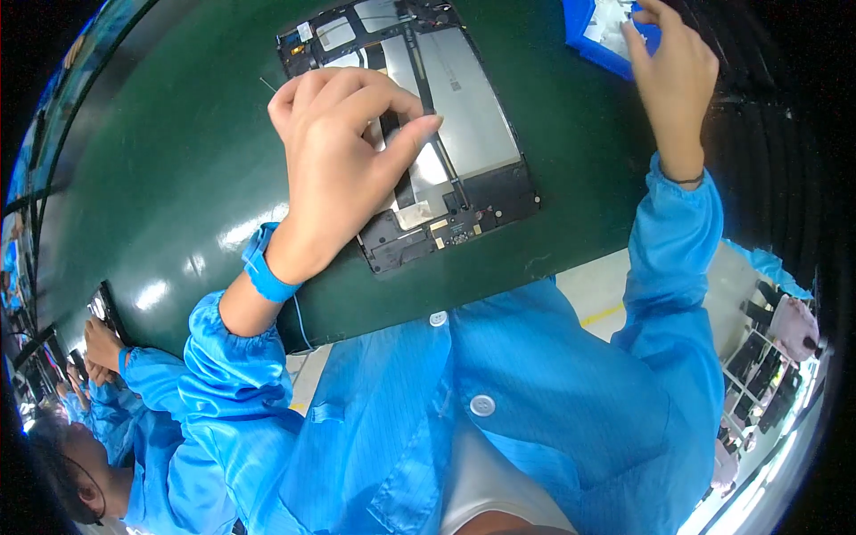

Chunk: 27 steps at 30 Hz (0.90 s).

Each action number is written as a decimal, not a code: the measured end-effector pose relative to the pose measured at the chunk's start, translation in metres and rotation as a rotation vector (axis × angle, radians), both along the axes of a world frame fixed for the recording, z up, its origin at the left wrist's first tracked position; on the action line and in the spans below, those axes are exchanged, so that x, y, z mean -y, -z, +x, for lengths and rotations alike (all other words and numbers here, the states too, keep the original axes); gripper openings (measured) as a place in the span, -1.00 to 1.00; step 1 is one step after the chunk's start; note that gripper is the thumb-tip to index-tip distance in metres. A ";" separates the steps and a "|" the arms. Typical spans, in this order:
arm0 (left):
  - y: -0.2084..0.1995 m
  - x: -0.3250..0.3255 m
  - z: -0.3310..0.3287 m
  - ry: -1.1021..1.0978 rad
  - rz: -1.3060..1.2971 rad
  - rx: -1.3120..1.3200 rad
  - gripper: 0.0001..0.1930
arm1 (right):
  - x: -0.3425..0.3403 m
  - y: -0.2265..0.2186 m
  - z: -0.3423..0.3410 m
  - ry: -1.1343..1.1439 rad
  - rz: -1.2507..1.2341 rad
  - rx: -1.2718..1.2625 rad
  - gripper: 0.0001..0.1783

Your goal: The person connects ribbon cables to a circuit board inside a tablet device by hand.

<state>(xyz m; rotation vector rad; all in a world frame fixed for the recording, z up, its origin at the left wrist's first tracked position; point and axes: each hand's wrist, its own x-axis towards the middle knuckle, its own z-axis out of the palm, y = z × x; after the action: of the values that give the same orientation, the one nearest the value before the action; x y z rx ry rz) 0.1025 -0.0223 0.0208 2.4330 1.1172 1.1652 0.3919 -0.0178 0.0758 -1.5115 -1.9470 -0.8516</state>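
Note:
An opened tablet (481,98) lies on the green table, its silver battery plates, black ribbon cables and lower circuit board exposed. Over its left half is my left hand (334,147), fingers curled, thumb and forefinger close together above a dark ribbon cable. A thin metal tip pokes out beyond the far-left side of that hand; the rest is hidden. At the far right, my right hand (673,67) bends its fingers over a blue bin (609,59) of small white pieces (611,22). Its thumb and forefinger nearly meet; what they pinch, if anything, is too small to tell.
The green table (160,196) has its near edge against my blue smock. A blue wrist strap (263,263) with a thin cord is on my left wrist. At the left, a co-worker's hand (102,346) is beside a dark device. Black surface (767,169) lies right.

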 end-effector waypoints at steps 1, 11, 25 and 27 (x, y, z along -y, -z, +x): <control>0.003 0.000 -0.001 -0.003 -0.032 -0.034 -0.89 | 0.000 0.007 0.002 -0.044 0.003 0.023 -0.90; 0.010 -0.003 0.007 -0.002 -0.037 -0.046 -0.88 | 0.082 0.055 -0.079 -0.577 -0.477 -0.288 -0.79; 0.012 -0.003 0.005 0.000 -0.039 -0.060 -0.88 | 0.080 0.054 -0.086 -0.540 -0.477 -0.299 -0.81; 0.012 -0.002 0.005 0.002 -0.047 -0.065 -0.88 | 0.082 0.049 -0.087 -0.531 -0.510 -0.304 -0.79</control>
<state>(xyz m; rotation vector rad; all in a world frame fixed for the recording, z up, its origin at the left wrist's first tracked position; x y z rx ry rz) 0.1074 -0.0200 0.0091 2.4517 1.1475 1.0545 0.3049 -0.0993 0.0266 -1.1753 -2.2589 0.1047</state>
